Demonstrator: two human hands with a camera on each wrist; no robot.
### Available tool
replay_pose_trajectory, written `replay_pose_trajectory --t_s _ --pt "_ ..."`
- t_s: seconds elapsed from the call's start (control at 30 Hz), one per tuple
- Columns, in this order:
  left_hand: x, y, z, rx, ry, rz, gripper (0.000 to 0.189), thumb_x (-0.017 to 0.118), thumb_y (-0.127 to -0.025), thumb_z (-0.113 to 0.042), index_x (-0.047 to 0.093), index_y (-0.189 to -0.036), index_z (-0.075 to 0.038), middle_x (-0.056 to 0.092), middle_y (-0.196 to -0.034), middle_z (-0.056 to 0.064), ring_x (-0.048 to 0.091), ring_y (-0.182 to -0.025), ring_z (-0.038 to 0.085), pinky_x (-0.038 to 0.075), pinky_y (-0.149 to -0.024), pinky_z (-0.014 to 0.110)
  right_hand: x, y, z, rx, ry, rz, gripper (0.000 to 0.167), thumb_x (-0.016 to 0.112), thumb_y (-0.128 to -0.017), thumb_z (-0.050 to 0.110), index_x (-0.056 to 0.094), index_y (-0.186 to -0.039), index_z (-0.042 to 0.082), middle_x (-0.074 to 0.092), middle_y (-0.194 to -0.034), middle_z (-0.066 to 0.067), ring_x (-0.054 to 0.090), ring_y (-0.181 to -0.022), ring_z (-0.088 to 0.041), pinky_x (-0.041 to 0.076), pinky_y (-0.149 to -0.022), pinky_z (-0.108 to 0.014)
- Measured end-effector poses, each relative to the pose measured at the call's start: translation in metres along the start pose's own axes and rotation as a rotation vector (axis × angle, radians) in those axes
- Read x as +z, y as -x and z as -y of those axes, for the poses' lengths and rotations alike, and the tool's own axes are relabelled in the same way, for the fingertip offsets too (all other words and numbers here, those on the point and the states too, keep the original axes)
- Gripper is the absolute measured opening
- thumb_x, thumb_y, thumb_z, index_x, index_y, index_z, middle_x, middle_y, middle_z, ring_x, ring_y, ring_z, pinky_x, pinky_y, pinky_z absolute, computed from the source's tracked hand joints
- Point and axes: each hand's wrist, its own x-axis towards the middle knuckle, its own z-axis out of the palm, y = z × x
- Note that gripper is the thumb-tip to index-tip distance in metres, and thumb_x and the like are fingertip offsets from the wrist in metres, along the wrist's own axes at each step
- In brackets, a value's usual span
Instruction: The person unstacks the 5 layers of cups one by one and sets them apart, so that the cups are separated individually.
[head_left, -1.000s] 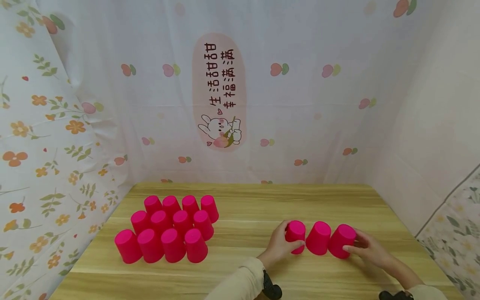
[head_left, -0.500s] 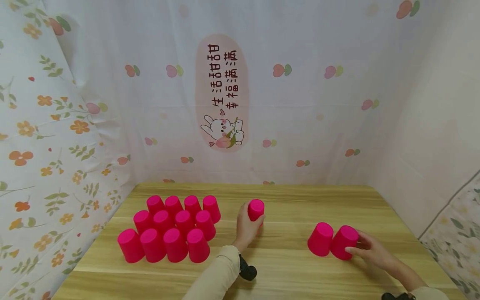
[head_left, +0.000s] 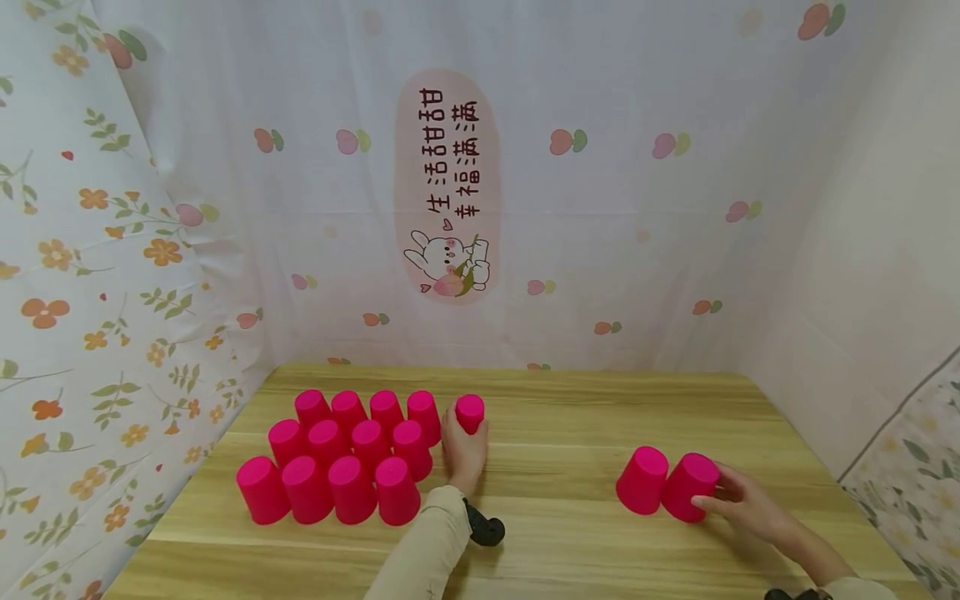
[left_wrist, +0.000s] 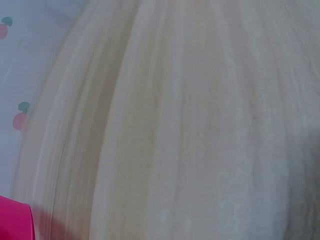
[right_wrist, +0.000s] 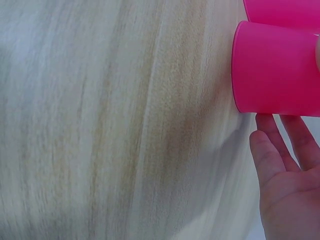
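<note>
In the head view my left hand [head_left: 464,454] grips an upside-down pink cup [head_left: 470,413] just right of the back row. Only a corner of a pink cup [left_wrist: 14,220] shows in the left wrist view; the hand itself is out of that picture. Over on the right, my right hand [head_left: 753,504] holds another inverted pink cup [head_left: 690,487] between thumb and fingers. A further pink cup [head_left: 642,481] stands close by on its left. From the right wrist, fingertips touch the side of the held cup [right_wrist: 277,70], with part of the thumb at the picture's edge.
Three rows of inverted pink cups [head_left: 353,492] stand at the left of the wooden table [head_left: 555,533]. The back row's end cup [head_left: 423,417] is right beside my left hand. A patterned curtain [head_left: 600,208] hangs behind the table.
My left hand has carried its cup leftward and back, from beside the two right-hand cups to the end of the back row. The right hand stays at its cup.
</note>
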Motion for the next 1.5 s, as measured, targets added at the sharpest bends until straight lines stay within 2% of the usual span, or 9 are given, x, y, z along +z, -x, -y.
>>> replay_pose_trajectory --t_s 0.17,0.37,0.6,0.73,0.93,1.13,1.3,1.37,1.5 --pt "-0.003 -0.002 -0.001 -0.079 0.012 -0.041 0.048 0.068 -0.069 0.002 0.049 -0.113 0.008 0.054 -0.106 0.023 0.049 -0.102 0.036 0.038 -0.088 0.045 0.001 0.000 0.000 -0.002 0.003 -0.004 0.048 0.062 -0.081 0.004 0.038 -0.115 -0.019 0.051 -0.096 0.028 0.055 -0.084 0.003 0.048 -0.066 -0.019" --pt "-0.005 -0.004 0.000 -0.114 0.000 -0.062 0.048 0.068 -0.069 0.000 0.049 -0.113 0.009 0.054 -0.105 0.025 0.049 -0.101 0.038 0.037 -0.089 0.046 0.002 0.001 0.000 -0.021 -0.006 -0.023 0.048 0.063 -0.079 0.002 0.039 -0.114 -0.020 0.053 -0.095 0.026 0.052 -0.085 0.008 0.048 -0.066 -0.019" --pt "-0.007 -0.005 0.001 -0.139 -0.007 -0.048 0.050 0.069 -0.070 -0.001 0.048 -0.115 0.009 0.053 -0.109 0.024 0.049 -0.103 0.038 0.037 -0.090 0.046 0.002 0.000 0.000 0.003 -0.007 -0.021 0.049 0.063 -0.079 0.004 0.039 -0.115 -0.019 0.054 -0.096 0.022 0.054 -0.084 0.005 0.048 -0.066 -0.019" --pt "-0.009 -0.005 0.001 -0.170 -0.025 -0.028 0.051 0.069 -0.071 -0.003 0.047 -0.117 0.007 0.053 -0.110 0.023 0.049 -0.103 0.036 0.038 -0.089 0.045 0.002 0.001 -0.001 0.029 -0.004 -0.015 0.049 0.063 -0.079 0.005 0.040 -0.116 -0.018 0.052 -0.095 0.026 0.054 -0.084 0.005 0.048 -0.067 -0.019" --pt "-0.012 -0.007 -0.002 -0.193 -0.003 -0.006 0.054 0.070 -0.071 -0.003 0.047 -0.119 0.005 0.054 -0.112 0.020 0.051 -0.103 0.034 0.039 -0.088 0.045 0.002 0.001 0.000 0.009 -0.010 -0.022 0.049 0.063 -0.079 0.004 0.039 -0.116 -0.019 0.051 -0.095 0.028 0.052 -0.085 0.007 0.048 -0.067 -0.019" --pt "-0.013 -0.010 -0.005 -0.168 -0.006 0.019 0.058 0.070 -0.070 -0.001 0.046 -0.122 0.003 0.053 -0.114 0.020 0.051 -0.102 0.033 0.041 -0.086 0.044 0.002 0.000 0.001 0.024 0.008 -0.019 0.049 0.063 -0.080 0.005 0.039 -0.116 -0.019 0.055 -0.097 0.022 0.055 -0.085 0.003 0.047 -0.067 -0.019" --pt "-0.016 -0.016 -0.011 -0.051 0.023 0.037 0.054 0.069 -0.071 0.001 0.046 -0.120 0.004 0.051 -0.115 0.020 0.048 -0.105 0.033 0.040 -0.088 0.044 0.001 -0.001 0.004 0.062 0.007 -0.010 0.051 0.063 -0.081 0.009 0.039 -0.119 -0.016 0.052 -0.095 0.026 0.055 -0.085 0.001 0.047 -0.068 -0.020" --pt "-0.018 -0.019 -0.012 -0.003 0.036 0.046 0.052 0.067 -0.072 0.002 0.046 -0.119 0.005 0.050 -0.115 0.021 0.047 -0.106 0.034 0.039 -0.089 0.045 0.000 -0.001 0.005 0.087 0.011 0.001 0.053 0.063 -0.081 0.011 0.039 -0.120 -0.016 0.055 -0.097 0.019 0.055 -0.085 0.001 0.047 -0.068 -0.021" --pt "-0.021 -0.020 -0.012 0.034 0.053 0.057 0.051 0.066 -0.072 0.007 0.046 -0.119 0.006 0.050 -0.115 0.021 0.046 -0.107 0.035 0.039 -0.089 0.046 -0.001 0.000 0.006 0.134 0.032 0.019 0.054 0.062 -0.082 0.013 0.037 -0.122 -0.015 0.059 -0.103 -0.009 0.053 -0.084 0.003 0.047 -0.068 -0.022"
